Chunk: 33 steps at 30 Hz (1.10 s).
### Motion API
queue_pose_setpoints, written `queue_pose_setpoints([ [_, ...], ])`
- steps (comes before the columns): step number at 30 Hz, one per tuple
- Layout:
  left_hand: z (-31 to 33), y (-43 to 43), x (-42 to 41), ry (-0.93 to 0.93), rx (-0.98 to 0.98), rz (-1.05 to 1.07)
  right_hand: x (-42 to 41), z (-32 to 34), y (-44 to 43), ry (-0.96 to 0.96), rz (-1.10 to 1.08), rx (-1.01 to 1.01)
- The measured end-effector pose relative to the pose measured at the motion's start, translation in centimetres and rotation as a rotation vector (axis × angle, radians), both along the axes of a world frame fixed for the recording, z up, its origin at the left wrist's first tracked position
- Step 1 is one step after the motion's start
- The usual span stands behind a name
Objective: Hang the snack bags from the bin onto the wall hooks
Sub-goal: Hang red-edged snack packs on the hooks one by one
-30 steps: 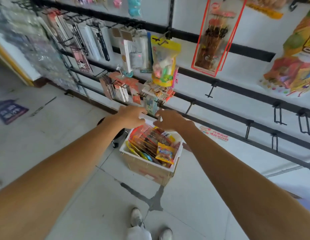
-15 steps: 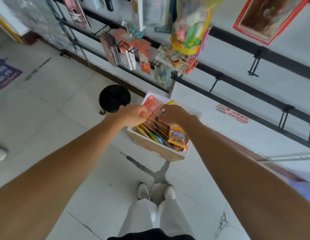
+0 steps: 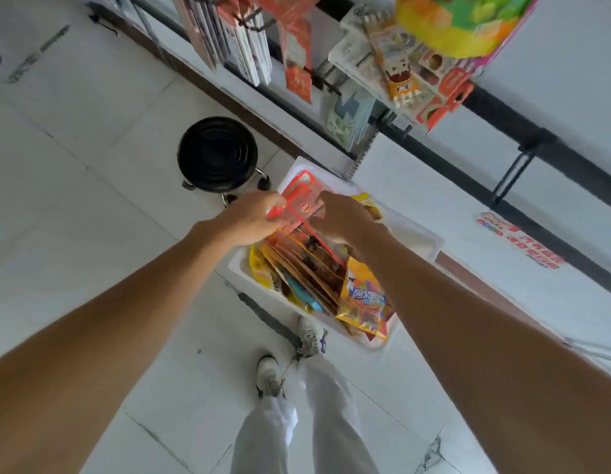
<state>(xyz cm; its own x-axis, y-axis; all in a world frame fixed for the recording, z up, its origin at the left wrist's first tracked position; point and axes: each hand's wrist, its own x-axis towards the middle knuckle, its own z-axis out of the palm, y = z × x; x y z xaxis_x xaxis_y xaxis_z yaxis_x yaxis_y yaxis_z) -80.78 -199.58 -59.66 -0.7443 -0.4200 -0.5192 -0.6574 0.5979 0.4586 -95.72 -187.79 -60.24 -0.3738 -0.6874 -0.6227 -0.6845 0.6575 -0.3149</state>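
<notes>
Head view: the red-edged snack bag point(image 3: 305, 203) is held over the far end of the bin point(image 3: 240, 268), with its lower part not yet clear of the other packets standing in it. It is gripped on both sides. The fingers of the left hand point(image 3: 249, 218) are curled round its left edge, and its right edge is pinched by the right hand point(image 3: 345, 217). This two-sided hold is judged to serve two ends: the limp pouch is kept flat while it is drawn out, and its header is kept uppermost for hanging. The bag is seen to be a clear pouch with a bright red-orange border and a printed red header, in which a hang slot appears to be cut. Dark brown contents can be made out through the clear lower part. Inside the bin, more packets are stacked on edge like files, and a yellow bag with blue lettering point(image 3: 365, 299) is propped at the near end. A black stool point(image 3: 216, 153) stands on the floor to the left of the bin. Beyond and to the right of the bin, an empty wall hook point(image 3: 516, 169) projects from a dark rail. Directly above the bin, hanging goods point(image 3: 399, 73) are already crowded onto other hooks.
</notes>
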Motion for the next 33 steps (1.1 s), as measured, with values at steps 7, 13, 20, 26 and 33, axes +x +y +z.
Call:
queue_pose_setpoints([
  [7,-6.5,-0.4,-0.7,0.078,-0.072,-0.004,0.9,-8.7,-1.1,0.087,-0.018,0.000],
  [13,-8.4,-1.1,0.3,0.065,-0.098,0.015,1.2,-10.4,-1.4,0.215,0.008,-0.072],
  [20,-6.4,0.3,0.4,0.037,-0.023,0.069,0.6,-8.0,0.0,0.184,-0.036,-0.252],
  [26,-2.7,2.0,1.4,0.005,0.020,0.069,0.7,-3.7,2.5,0.088,-0.068,-0.387],
  [33,3.1,3.5,1.7,0.052,0.004,0.040,0.2,2.0,4.0,0.044,-0.089,-0.567],
])
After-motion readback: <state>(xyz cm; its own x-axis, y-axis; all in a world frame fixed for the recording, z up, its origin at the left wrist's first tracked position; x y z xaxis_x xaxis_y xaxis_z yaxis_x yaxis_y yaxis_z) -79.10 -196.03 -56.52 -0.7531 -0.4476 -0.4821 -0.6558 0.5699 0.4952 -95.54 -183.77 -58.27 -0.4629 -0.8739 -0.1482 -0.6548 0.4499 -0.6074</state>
